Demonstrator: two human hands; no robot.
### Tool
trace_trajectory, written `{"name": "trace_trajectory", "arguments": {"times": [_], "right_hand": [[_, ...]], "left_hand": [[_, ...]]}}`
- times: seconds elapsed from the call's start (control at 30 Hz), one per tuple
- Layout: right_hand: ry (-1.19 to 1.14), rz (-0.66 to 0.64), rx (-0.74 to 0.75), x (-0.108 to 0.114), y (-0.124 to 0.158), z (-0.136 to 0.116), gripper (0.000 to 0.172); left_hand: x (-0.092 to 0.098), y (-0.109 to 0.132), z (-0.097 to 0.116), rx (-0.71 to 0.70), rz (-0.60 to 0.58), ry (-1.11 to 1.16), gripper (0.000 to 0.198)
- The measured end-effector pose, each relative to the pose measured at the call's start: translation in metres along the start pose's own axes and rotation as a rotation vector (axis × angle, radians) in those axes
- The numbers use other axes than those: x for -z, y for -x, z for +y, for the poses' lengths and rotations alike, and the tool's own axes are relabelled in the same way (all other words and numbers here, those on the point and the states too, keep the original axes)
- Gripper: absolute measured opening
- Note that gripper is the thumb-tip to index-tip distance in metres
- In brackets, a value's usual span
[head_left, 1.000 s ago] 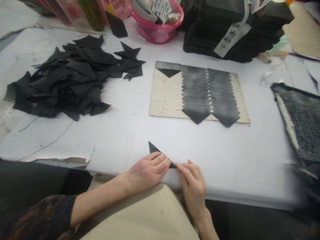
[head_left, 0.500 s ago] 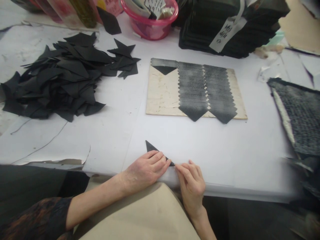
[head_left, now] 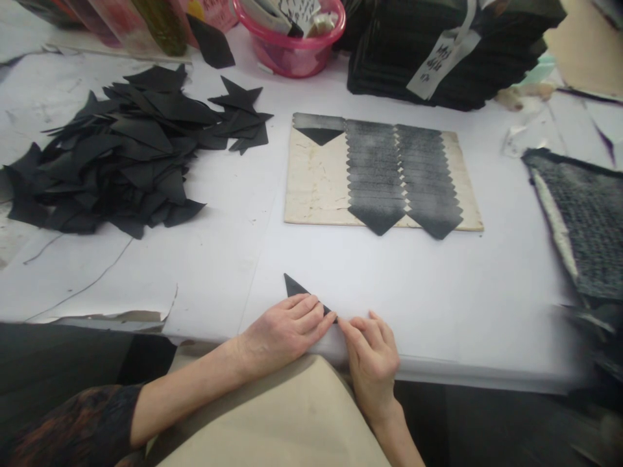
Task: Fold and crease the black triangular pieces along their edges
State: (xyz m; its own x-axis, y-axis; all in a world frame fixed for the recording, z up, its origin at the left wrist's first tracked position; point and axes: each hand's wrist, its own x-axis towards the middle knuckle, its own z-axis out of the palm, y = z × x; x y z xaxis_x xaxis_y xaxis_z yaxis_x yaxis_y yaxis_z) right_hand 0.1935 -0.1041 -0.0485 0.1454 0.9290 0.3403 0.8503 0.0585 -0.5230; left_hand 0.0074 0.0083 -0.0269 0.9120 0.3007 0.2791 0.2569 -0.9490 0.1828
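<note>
A thin black piece (head_left: 294,285), folded to a narrow triangle, lies near the table's front edge. My left hand (head_left: 288,329) holds it down, fingers close together over its lower half. At its right tip, my right hand (head_left: 372,353) has thumb and index finger pinched together; the fingers hide most of that tip. Beyond my hands rests a pale board (head_left: 311,188). Two columns of overlapping black pieces (head_left: 372,168) cover its middle and right, their pointed ends hanging over its front edge. One black triangle (head_left: 318,135) shows at its top left.
A loose heap of black cut pieces (head_left: 131,149) covers the table's left side. Behind stand a pink basin (head_left: 292,55) with small items and a tied black stack (head_left: 389,58) with a paper tag (head_left: 440,65). Dark knitted-looking cloth (head_left: 584,220) lies at the right.
The fingers of my left hand have slid slightly toward the piece's right tip. My right fingertips have shifted slightly left against it. Otherwise the layout is the same.
</note>
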Motion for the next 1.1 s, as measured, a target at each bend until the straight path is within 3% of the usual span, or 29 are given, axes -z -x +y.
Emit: {"name": "trace_trajectory", "arguments": {"times": [0.43, 0.77, 1.1], "right_hand": [[0.032, -0.041, 0.060, 0.0039, -0.0021, -0.0021, 0.032], [-0.102, 0.022, -0.072, 0.0013, -0.0007, -0.0018, 0.021], [0.021, 0.007, 0.028, 0.0006, 0.0040, -0.0005, 0.027]], "left_hand": [[-0.0045, -0.0029, 0.0015, -0.112, 0.000, 0.012, 0.026], [0.0008, -0.0075, 0.0026, -0.092, 0.016, 0.003, 0.026], [-0.0008, -0.0056, 0.0030, -0.093, 0.005, -0.017, 0.031]]}}
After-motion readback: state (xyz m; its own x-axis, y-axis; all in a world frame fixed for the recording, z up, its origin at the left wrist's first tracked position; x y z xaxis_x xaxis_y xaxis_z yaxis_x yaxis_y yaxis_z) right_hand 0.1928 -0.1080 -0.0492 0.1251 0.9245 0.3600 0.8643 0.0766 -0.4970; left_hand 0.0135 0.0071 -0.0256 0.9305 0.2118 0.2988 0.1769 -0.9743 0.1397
